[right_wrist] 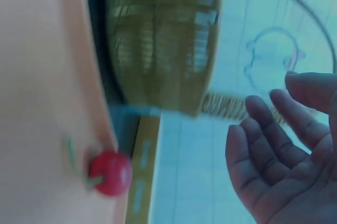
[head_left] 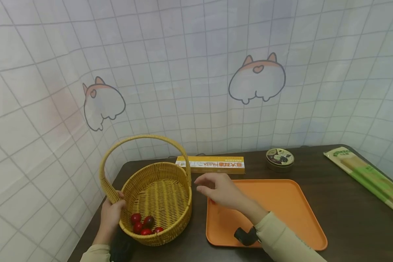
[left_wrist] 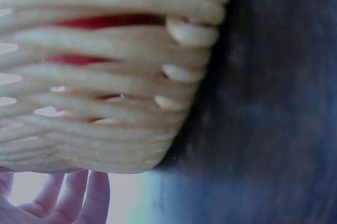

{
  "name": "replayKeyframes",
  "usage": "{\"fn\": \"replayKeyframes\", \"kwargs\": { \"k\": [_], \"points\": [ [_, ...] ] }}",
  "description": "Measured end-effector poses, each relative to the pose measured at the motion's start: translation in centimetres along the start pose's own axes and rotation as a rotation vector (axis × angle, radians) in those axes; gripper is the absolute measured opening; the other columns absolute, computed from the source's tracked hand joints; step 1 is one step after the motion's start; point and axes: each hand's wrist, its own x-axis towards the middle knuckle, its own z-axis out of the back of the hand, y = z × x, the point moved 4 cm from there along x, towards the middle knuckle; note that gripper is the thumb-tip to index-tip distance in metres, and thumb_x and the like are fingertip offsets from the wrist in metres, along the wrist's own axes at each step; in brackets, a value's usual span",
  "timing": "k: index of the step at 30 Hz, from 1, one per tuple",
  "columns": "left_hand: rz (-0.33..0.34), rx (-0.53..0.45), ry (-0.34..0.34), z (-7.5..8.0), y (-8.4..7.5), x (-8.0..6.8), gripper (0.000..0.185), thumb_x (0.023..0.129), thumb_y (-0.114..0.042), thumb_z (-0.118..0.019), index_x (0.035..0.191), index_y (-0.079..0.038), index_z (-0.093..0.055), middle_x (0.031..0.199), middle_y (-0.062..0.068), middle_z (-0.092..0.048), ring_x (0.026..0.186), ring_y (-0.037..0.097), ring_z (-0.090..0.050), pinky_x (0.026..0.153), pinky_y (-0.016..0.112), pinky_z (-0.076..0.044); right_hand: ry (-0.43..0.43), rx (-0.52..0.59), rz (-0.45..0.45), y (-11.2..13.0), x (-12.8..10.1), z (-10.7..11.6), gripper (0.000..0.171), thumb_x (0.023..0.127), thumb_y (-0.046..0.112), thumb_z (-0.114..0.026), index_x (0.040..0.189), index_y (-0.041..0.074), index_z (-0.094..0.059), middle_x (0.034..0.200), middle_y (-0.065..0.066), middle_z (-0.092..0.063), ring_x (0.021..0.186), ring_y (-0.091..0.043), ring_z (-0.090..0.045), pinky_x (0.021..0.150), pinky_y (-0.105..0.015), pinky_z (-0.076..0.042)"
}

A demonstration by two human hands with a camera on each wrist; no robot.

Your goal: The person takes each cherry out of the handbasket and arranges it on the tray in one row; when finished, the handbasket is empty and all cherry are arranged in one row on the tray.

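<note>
A yellow woven basket (head_left: 183, 214) with a tall arched handle stands at the left of the table. Several red cherries (head_left: 137, 228) lie together inside it, at the near left. My left hand (head_left: 110, 214) grips the foot of the handle on the basket's left side; in the left wrist view its fingers (left_wrist: 97, 197) show below the weave. With loosely bent fingers and nothing in them, my right hand (head_left: 221, 191) hovers between the basket and the orange tray (head_left: 278, 203). One cherry (right_wrist: 111, 173) with a green stem rests near the tray's edge, mostly hidden by this hand in the head view.
Behind the basket and tray lies a yellow pasta box (head_left: 213, 165). A round tin (head_left: 280, 160) stands at the back, and a long green packet (head_left: 366, 174) lies along the right. A white curtain (head_left: 196, 72) with grid lines hangs behind the dark table (head_left: 344, 218).
</note>
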Motion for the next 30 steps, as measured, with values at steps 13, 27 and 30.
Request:
{"fn": "replayKeyframes", "kwargs": {
  "k": [13,27,30],
  "points": [
    [-0.026,0.013,-0.012,-0.1,0.0,0.1,0.026,0.082,-0.002,-0.051,0.108,-0.002,-0.049,0.088,0.005,-0.046,0.078,0.02,-0.046,0.067,0.033,-0.039,0.137,0.052,0.201,3.1,1.2,-5.5,0.019,0.093,0.015,-0.064,0.111,0.012,-0.069,0.106,-0.002,-0.07,0.092,-0.004,-0.064,0.08,-0.021,-0.051],
    [0.024,0.031,0.0,0.1,0.7,0.1,0.024,0.077,0.001,-0.053,0.1,-0.004,-0.048,0.079,0.003,-0.044,0.071,0.02,-0.043,0.064,0.033,-0.037,0.516,-0.301,0.24,3.5,4.7,-12.1,0.034,0.087,0.023,-0.073,0.119,0.018,-0.068,0.114,0.008,-0.067,0.101,-0.003,-0.061,0.08,-0.016,-0.046],
    [0.008,0.025,-0.007,0.0,0.2,0.2,0.025,0.076,0.001,-0.053,0.1,-0.004,-0.048,0.079,0.003,-0.045,0.071,0.02,-0.044,0.063,0.032,-0.038,0.509,-0.318,0.23,3.7,5.2,-12.4,0.033,0.085,0.023,-0.074,0.118,0.021,-0.069,0.111,0.011,-0.067,0.101,-0.002,-0.061,0.079,-0.016,-0.046]
  ]
}}
